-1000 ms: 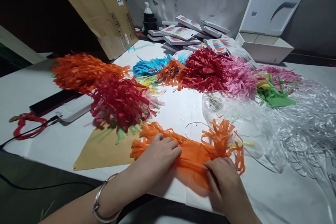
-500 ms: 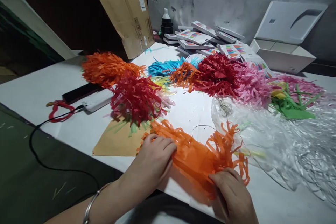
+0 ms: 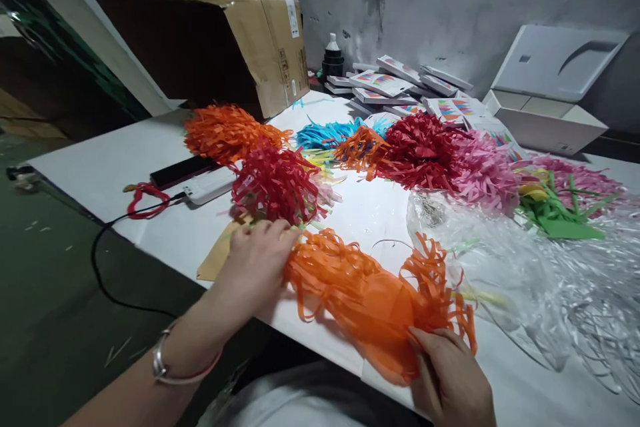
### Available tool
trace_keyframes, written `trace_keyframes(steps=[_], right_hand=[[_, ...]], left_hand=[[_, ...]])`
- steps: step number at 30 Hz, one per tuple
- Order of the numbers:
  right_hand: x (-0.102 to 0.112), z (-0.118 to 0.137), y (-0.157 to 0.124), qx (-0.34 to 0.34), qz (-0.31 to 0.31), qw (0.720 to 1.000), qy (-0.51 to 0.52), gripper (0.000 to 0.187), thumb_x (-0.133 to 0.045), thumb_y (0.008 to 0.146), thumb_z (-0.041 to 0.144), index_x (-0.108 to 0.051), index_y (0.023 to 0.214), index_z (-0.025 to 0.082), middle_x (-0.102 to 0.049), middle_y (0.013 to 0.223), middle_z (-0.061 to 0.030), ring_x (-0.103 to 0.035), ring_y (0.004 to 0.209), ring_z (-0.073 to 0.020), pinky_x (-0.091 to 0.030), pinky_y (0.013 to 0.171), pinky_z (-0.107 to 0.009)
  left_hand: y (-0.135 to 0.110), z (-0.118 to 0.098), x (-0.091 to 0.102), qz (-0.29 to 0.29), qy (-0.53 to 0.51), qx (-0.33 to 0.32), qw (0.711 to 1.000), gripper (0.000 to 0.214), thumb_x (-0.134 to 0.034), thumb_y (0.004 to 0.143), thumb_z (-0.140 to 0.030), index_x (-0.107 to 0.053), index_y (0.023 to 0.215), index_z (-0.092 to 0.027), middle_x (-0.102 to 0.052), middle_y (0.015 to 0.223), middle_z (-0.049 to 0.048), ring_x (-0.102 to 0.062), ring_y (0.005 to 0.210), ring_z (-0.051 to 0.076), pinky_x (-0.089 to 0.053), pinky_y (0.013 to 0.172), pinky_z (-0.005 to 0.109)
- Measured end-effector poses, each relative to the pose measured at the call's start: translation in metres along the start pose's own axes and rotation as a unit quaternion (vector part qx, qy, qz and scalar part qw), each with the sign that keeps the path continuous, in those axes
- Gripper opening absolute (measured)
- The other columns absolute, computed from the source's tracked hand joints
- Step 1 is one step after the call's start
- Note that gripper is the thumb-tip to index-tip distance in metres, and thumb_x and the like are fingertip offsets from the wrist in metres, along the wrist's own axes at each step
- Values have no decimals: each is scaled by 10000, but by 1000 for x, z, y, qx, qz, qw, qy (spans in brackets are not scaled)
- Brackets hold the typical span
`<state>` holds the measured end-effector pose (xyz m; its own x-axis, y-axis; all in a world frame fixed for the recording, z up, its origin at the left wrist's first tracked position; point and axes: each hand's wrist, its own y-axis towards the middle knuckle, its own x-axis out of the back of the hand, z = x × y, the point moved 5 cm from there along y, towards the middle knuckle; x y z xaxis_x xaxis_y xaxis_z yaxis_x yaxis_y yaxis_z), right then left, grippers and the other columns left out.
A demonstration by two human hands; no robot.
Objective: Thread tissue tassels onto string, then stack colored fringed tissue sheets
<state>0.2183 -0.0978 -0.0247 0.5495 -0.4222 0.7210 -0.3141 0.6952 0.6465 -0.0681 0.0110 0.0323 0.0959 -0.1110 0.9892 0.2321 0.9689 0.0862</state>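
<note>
A sheet of orange tissue paper (image 3: 380,300), cut into fringe at both ends, lies across the near edge of the table. My right hand (image 3: 453,367) pinches its near right edge between thumb and fingers. My left hand (image 3: 260,260) rests at the left end of the orange fringe, palm down with bent fingers. Its fingertips are hidden, so I cannot tell whether they grip the strips. Just beyond it sits a red tissue tassel (image 3: 280,180) with pale green and pink strips. A brown paper piece (image 3: 213,257) lies partly under my left hand.
Behind are an orange tassel (image 3: 225,133), blue fringe (image 3: 325,133), dark red tassel (image 3: 425,153), pink tassel (image 3: 487,170) and green fringe (image 3: 570,220). Clear plastic (image 3: 525,280) covers the right. A white power bank (image 3: 207,187) with cable, cardboard box (image 3: 270,53) and flat boxes (image 3: 383,83) stand farther back.
My left hand has slid left along the orange paper to its fringed end, baring more strips. My right hand keeps its pinch. The view has shifted slightly to the left.
</note>
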Motion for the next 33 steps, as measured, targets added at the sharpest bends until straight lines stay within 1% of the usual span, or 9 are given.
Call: trace_keyframes(steps=[3,6,10,13,16,20,24,29,33], right_hand=[[2,2,0,9,1,1000,-5,224,-488,959,90,-628,1123,150,-758,842,-39,-715,760,-168,-507,866,-310],[4,4,0,20,-5,1000,12,249,-471,950,75,-617,1138,151,-761,869,-52,-714,785,-178,-504,871,-328],[2,9,2,62,32,998,-3,253,-482,955,98,-626,1155,152,-765,922,-52,-697,909,-230,-455,894,-388],[0,7,5,27,25,999,-14,223,-467,970,112,-626,1123,151,-738,841,-37,-664,866,-231,-428,851,-382],[-5,0,7,-64,9,998,-14,180,-460,978,117,-616,1048,171,-696,810,-37,-630,816,-218,-410,810,-370],[-21,-11,9,-193,83,976,-60,203,-467,998,182,-626,878,221,-626,736,-13,-574,705,-213,-369,758,-381],[-27,-16,13,-236,125,955,-130,265,-465,1001,233,-630,793,226,-604,675,-19,-570,688,-229,-363,786,-425],[2,-7,18,-189,-13,954,-234,246,-473,986,240,-670,1105,153,-709,1054,-167,-639,1006,-342,-375,928,-555],[-5,19,20,3,30,991,-133,312,-443,964,120,-664,1184,121,-721,1126,-152,-640,1096,-280,-484,955,-420]], left_hand=[[-2,-10,20,-40,-153,-96,983,546,-546,814,-89,-557,1347,-204,-593,1336,134,-551,1208,342,-426,998,513],[-13,-61,20,-8,-287,-267,920,614,-568,867,-157,-426,1460,-228,-521,1451,115,-481,1313,280,-396,1089,446],[-17,-120,-20,62,-284,-374,881,207,-623,840,-128,-672,1035,-176,-720,1012,79,-640,920,231,-500,858,350],[-9,-124,-42,127,-301,-342,881,119,-620,841,-116,-683,903,-195,-720,862,33,-642,794,196,-482,717,280],[3,-113,-41,144,-305,-282,898,169,-558,856,-78,-673,860,-201,-713,810,24,-634,729,182,-436,644,255],[17,-109,-35,150,-297,-205,920,173,-503,864,-64,-599,790,-187,-682,784,29,-613,680,167,-411,609,242],[26,-112,-44,150,-285,-165,932,148,-492,879,-102,-573,792,-190,-680,827,59,-629,739,203,-432,640,274],[27,-113,-48,149,-282,-160,934,168,-477,878,-103,-583,788,-198,-676,799,45,-629,718,200,-418,617,275],[27,-115,-46,143,-288,-155,934,146,-510,861,-106,-604,794,-195,-692,810,47,-646,731,203,-437,624,274]])
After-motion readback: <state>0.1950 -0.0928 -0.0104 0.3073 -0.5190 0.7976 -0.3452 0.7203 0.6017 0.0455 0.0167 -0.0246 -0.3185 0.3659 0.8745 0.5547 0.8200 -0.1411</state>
